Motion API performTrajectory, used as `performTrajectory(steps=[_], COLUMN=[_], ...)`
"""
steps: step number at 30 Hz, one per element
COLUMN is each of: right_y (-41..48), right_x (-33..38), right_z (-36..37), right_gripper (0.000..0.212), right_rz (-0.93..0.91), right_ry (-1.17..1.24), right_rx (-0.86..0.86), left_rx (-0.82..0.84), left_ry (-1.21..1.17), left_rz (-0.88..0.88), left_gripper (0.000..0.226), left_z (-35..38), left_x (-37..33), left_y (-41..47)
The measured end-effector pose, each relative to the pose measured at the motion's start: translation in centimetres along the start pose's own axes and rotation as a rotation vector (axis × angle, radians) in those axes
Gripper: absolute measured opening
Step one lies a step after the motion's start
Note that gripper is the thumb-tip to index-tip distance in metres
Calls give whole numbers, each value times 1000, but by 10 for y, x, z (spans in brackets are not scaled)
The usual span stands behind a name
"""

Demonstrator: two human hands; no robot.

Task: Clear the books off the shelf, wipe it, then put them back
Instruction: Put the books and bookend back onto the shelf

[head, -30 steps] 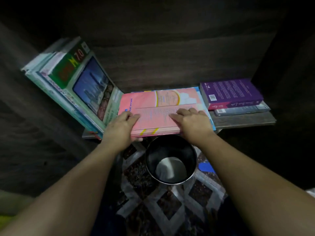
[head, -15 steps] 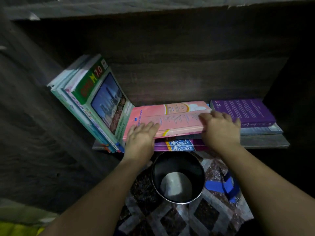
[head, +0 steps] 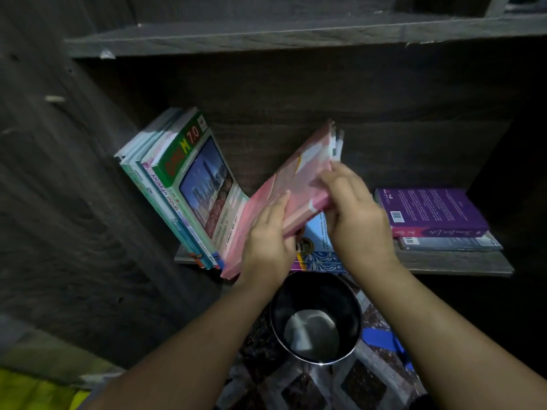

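The pink books (head: 299, 184) are a thin stack with pale pink covers and a yellow mark near the top. They are tipped up on edge, slanting from the shelf's front lip towards the back panel, with several cover edges fanned at the far corner. Their lower left corner sits against the leaning row of books (head: 189, 184), whose front cover is green with a blue picture. The shelf (head: 458, 261) is dark grey wood grain inside a dim cabinet, with another board (head: 266, 37) above it. To the right a purple book (head: 429, 208) lies flat on a grey book (head: 450, 243), and a blue patterned book (head: 319, 258) lies flat under the hands. Below the shelf a metal pot (head: 315, 321) stands on a diamond-patterned floor covering (head: 310, 383), and a yellow-green cloth (head: 29, 392) shows at the lower left. The left hand (head: 268, 241) clasps the stack's near edge, fingers up the cover. The right hand (head: 355, 220) curls round its right edge, so the stack stands between the two hands, above the shelf's middle.
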State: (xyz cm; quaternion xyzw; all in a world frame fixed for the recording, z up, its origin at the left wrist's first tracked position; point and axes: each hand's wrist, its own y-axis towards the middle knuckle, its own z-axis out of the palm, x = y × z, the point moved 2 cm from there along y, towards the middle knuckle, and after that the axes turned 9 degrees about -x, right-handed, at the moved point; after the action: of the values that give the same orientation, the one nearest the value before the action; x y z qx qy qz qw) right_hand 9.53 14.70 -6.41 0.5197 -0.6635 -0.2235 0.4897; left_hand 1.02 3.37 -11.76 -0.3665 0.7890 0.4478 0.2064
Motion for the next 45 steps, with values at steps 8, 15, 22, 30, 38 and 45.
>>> performTrajectory(steps=[8, 15, 22, 30, 38, 45], right_y=[-58, -93, -97, -96, -83, -27], right_x=[-31, -48, -49, -45, -23, 37], right_z=[52, 73, 85, 91, 97, 82], right_gripper=[69, 84, 92, 94, 87, 61], right_rz=[71, 0, 19, 27, 86, 32], right_ry=[-343, -470, -525, -583, -542, -101], right_rx=[793, 1054, 1049, 1054, 1122, 794], left_rx=[-364, -477, -47, 262, 183, 300], left_ry=[-85, 285, 877, 960, 850, 924], left_rz=[-158, 229, -19, -108, 5, -134], left_gripper=[54, 73, 60, 77, 74, 69], left_z=[-32, -93, -110, -93, -150, -226], left_x=[2, -52, -81, -63, -64, -74], left_y=[16, 58, 120, 144, 86, 47])
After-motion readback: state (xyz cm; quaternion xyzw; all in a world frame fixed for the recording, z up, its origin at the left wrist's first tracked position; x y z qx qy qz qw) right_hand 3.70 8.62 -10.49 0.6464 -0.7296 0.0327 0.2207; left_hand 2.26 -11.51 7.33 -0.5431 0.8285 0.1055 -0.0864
